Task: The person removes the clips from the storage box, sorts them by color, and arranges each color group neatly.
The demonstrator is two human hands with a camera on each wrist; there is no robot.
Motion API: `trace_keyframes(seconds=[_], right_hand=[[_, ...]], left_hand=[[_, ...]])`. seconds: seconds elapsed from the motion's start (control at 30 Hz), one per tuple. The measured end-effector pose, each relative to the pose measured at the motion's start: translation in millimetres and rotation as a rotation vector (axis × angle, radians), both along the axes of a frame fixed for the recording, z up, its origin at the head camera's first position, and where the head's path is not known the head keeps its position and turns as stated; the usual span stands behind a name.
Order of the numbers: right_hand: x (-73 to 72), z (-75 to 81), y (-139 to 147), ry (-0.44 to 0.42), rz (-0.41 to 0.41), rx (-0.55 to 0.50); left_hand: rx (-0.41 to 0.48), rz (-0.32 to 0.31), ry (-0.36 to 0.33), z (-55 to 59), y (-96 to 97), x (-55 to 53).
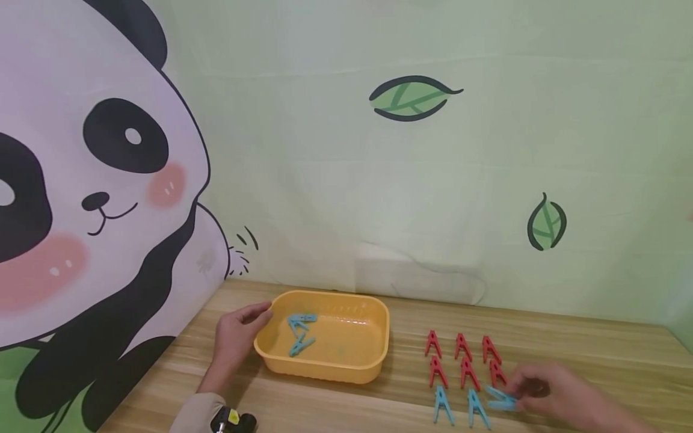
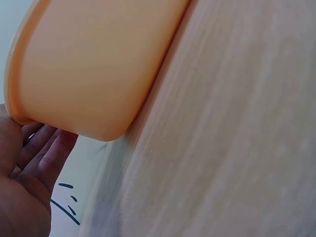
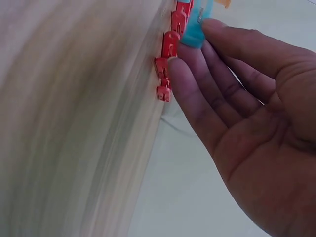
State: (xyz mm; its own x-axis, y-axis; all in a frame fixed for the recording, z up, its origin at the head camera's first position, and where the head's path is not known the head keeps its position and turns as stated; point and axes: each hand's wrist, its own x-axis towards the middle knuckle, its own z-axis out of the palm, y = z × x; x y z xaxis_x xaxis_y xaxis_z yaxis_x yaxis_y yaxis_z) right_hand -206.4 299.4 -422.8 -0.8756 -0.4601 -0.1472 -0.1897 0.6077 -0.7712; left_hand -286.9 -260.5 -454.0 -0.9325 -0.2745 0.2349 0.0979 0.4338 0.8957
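My left hand (image 1: pixel 238 338) holds the yellow plastic basin (image 1: pixel 323 368) at its left rim. In the left wrist view the thumb is at the rim and the fingers (image 2: pixel 57 153) reach along the outside wall. Two or so blue clothespins (image 1: pixel 301 345) lie inside the basin, toward its left. My right hand (image 1: pixel 563 394) pinches another blue clothespin (image 1: pixel 501 399) between thumb and fingertips, at the right end of the front row. The right wrist view shows this blue clothespin (image 3: pixel 195 32) close over the red ones. Beside it stand two blue clothespins (image 1: pixel 442 406).
Red clothespins (image 1: pixel 467 373) stand in two rows behind the blue ones, right of the basin. Everything is on a wood-grain table (image 1: pixel 325 406). A pale green backdrop (image 1: pixel 325 180) with a panda and leaves rises behind it. A black device (image 1: pixel 233 420) sits at the left wrist.
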Motion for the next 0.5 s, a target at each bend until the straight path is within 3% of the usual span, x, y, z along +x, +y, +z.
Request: trace_keyframes(seconds=[0.2,0.5], right_hand=[[0.2,-1.3,5.8,-0.059,0.045,-0.001],[2.3,-1.9,4.0,-0.146,0.009,0.016]], left_hand=[[0.003,0.000,-0.003,0.0,0.1,-0.4],[0.001,0.002,-0.009,0.0,-0.1,-0.2]])
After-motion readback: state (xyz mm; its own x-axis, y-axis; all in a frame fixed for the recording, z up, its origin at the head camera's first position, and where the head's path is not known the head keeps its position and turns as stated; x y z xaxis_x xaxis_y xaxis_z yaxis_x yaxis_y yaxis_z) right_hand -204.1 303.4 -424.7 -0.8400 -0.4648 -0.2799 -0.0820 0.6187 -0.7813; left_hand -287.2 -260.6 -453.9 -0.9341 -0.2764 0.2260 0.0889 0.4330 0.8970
